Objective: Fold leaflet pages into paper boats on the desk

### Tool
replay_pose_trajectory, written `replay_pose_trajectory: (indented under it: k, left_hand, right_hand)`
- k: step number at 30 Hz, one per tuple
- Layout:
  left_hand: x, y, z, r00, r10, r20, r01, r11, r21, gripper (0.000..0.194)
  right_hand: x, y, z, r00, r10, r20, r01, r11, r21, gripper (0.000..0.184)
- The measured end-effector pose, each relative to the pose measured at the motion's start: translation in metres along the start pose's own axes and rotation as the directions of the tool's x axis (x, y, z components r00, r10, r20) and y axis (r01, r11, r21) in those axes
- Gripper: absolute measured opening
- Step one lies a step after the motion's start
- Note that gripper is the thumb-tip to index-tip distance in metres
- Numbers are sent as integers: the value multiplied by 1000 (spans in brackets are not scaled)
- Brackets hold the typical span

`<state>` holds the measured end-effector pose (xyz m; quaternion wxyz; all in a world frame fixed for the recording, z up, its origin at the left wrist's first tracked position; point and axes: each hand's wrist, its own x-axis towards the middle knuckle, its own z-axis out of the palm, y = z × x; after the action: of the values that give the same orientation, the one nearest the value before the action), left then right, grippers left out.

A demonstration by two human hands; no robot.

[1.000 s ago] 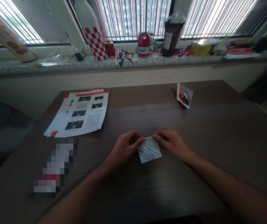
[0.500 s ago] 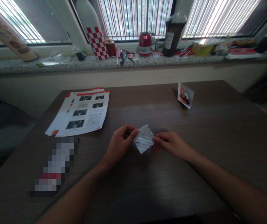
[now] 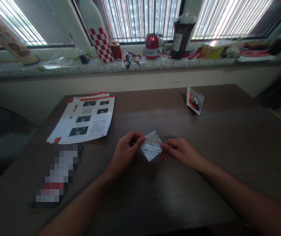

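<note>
A small square of folded printed paper [image 3: 151, 146], turned like a diamond with lines of text on its face, is held a little above the dark table [image 3: 135, 203]. My left hand [image 3: 128, 149] pinches its left corner between thumb and fingers. At the right corner, my right hand [image 3: 177, 151] grips it the same way, thumb on top. The underside of the paper is hidden. Beyond my right hand stands a tilted white folded card [image 3: 195, 101] with an orange and dark picture.
Printed sheets [image 3: 91, 119] lie in a stack at the table's back left. Nearer sits a pixelated oblong object [image 3: 56, 177]. On the windowsill [image 3: 66, 67] are a checkered bottle [image 3: 101, 44], a red can [image 3: 151, 46], a dark cup [image 3: 181, 37] and assorted small items.
</note>
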<state>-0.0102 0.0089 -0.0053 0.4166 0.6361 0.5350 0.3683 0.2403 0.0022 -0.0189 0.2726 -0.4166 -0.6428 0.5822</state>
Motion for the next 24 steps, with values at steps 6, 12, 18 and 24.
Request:
replay_pose_trajectory:
  k: [6,12,18,24]
  left_hand:
    - [-1,5,0,998,-21,67,27,996,-87,32]
    - [-3,6,4,985,-49,164,83,975,-204,29]
    - [-4,11,4,996,-35,85,49,985,-164,28]
    - [-3,10,1,1000,-4,21,5,998,-66,23]
  right_hand:
    - [2,0,-2,997,-7,-80,7,1000,1,47]
    - [3,2,-3,984,19,-175,-11,999,47,44]
    - [3,5,2,997,17,-75,-11,997,79,42]
    - [1,-1,2,995,-14,-104,15,1000,10,38]
